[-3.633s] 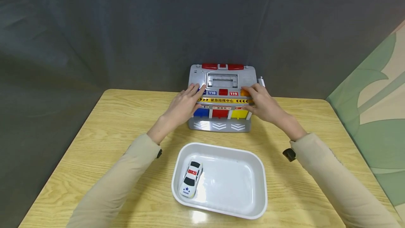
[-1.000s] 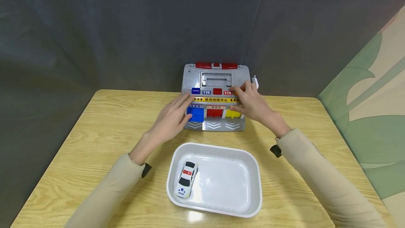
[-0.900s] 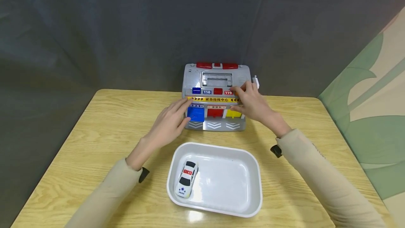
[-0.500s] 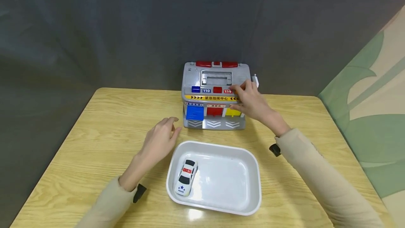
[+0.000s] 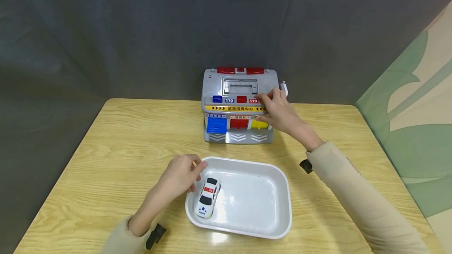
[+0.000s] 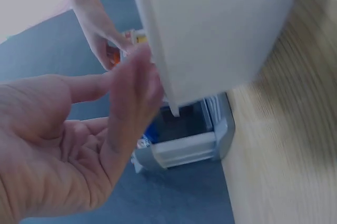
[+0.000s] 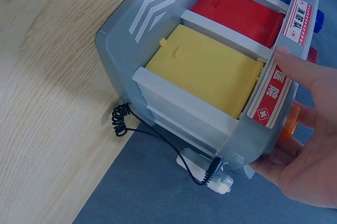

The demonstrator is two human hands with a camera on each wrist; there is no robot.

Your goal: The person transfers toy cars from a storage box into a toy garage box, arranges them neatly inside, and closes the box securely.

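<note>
My left hand (image 5: pixel 181 173), fingers loosely curled and holding nothing, hovers beside the toy police car (image 5: pixel 208 197) in the white tray (image 5: pixel 275 203) at the desk's near edge; I'd pinch its sides while my right hand (image 5: pixel 280 113), clamped, steadies the toy garage (image 5: pixel 237 105).

One toy garage (image 5: pixel 238 105) with three doors, one white tray (image 5: pixel 261 222), one police car (image 5: pixel 208 197), two hands.

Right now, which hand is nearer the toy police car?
Left. The left hand is at the tray's rim beside the toy police car; the right hand holds the toy station farther back.
</note>
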